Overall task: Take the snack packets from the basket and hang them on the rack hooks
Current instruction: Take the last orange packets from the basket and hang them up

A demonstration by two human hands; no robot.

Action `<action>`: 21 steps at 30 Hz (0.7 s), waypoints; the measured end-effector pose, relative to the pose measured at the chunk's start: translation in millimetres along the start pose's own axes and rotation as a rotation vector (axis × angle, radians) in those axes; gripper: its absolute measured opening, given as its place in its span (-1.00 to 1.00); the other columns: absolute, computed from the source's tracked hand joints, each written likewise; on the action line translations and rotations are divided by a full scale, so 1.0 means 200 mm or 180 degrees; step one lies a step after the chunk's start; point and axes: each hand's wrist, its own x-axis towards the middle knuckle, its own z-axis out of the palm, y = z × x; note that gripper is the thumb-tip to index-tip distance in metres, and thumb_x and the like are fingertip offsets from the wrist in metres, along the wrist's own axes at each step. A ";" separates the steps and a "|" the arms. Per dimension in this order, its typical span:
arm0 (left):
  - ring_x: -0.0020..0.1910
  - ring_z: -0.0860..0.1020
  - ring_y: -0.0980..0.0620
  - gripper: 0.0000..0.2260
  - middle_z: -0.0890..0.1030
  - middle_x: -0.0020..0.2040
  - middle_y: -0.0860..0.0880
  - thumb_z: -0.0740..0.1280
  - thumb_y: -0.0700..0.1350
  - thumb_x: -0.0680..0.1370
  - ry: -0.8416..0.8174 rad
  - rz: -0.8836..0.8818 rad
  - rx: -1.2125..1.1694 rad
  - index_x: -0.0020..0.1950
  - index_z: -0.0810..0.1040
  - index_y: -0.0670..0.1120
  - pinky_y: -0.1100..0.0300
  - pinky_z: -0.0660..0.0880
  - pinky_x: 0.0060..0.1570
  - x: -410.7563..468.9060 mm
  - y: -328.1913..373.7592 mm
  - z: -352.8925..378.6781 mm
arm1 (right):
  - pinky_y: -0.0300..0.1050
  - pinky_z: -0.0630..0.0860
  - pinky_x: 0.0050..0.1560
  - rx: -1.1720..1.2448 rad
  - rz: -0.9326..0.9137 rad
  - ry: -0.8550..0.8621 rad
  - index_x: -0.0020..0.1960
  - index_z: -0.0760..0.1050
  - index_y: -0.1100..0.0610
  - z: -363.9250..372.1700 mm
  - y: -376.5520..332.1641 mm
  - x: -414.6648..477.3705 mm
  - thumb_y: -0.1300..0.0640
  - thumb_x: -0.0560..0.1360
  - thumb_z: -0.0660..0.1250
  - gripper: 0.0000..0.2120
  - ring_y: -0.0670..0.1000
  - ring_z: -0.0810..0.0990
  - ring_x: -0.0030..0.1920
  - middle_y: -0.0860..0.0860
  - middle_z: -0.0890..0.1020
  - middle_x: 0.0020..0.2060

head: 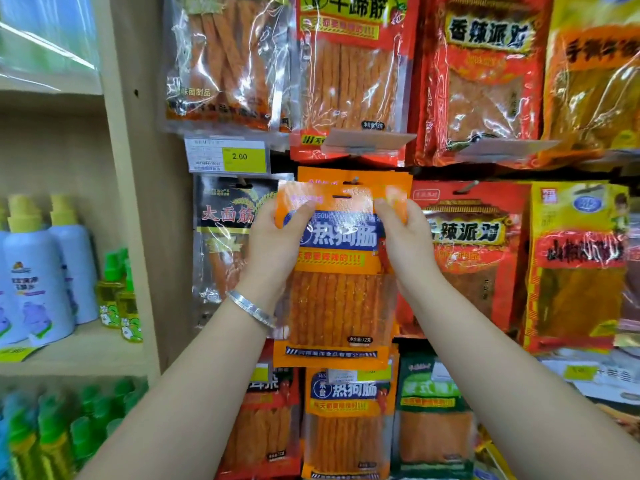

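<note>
- Orange glossy plastic snack packet (pixel 337 289) with a blue label band and a clear window of orange sticks: centre of frame, held upright, long axis vertical, flat face to the camera.
- Left hand (pixel 277 244): thumb over the front of the packet's upper left corner, fingers behind, pinching it. Silver metal bangle (pixel 252 308) on that wrist.
- Right hand (pixel 405 237): pinches the upper right corner the same way. Both hands clamped on the packet, level with each other, neither nearer.
- Key relation: dark slit-shaped hang slot (pixel 341 196) in the packet's top strip sits between the two thumbs, just below and slightly left of the thin metal rack hook (pixel 354 181).
- That hook already carries a matching orange packet (pixel 381 176) right behind the held one; only its top shows.
- Judgement: slot not yet on the hook. Next move probably needs a small lift, a touch right, then a push toward the rack.
- Top strip is blurred, so the exact gap to the hook tip cannot be told.
- Black packet (pixel 225 216) hangs just left, red packet (pixel 464 237) just right.
- Basket not in view.
</note>
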 end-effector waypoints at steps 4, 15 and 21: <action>0.32 0.39 0.17 -0.50 0.40 0.38 0.06 0.32 -0.21 0.53 -0.0025 0.0759 0.0565 0.45 0.29 0.02 0.18 0.33 0.35 0.03 0.04 0.00 | -0.33 0.46 -0.17 -0.0043 -0.0464 0.0208 -0.16 0.50 -0.08 -0.05 -0.04 0.05 0.03 0.55 0.27 -0.87 -0.26 0.55 -0.20 -0.22 0.60 -0.25; 0.42 0.13 0.32 -0.49 0.22 0.41 0.23 0.21 -0.17 0.59 -0.0461 0.1366 0.0963 0.52 0.18 0.07 0.33 0.16 0.38 0.04 0.12 0.11 | -0.15 0.42 -0.19 -0.0209 -0.0486 0.0318 -0.26 0.42 -0.03 -0.03 -0.07 0.19 0.04 0.53 0.27 -0.81 -0.12 0.51 -0.26 -0.10 0.54 -0.29; 0.41 0.13 0.34 -0.48 0.22 0.35 0.32 0.21 -0.14 0.57 -0.0485 0.1369 0.0930 0.50 0.19 0.12 0.56 0.09 0.29 0.04 0.10 0.09 | -0.11 0.36 -0.23 -0.0337 -0.0410 0.0339 -0.26 0.41 -0.02 -0.04 0.00 0.18 0.04 0.54 0.27 -0.79 -0.10 0.45 -0.30 -0.09 0.50 -0.33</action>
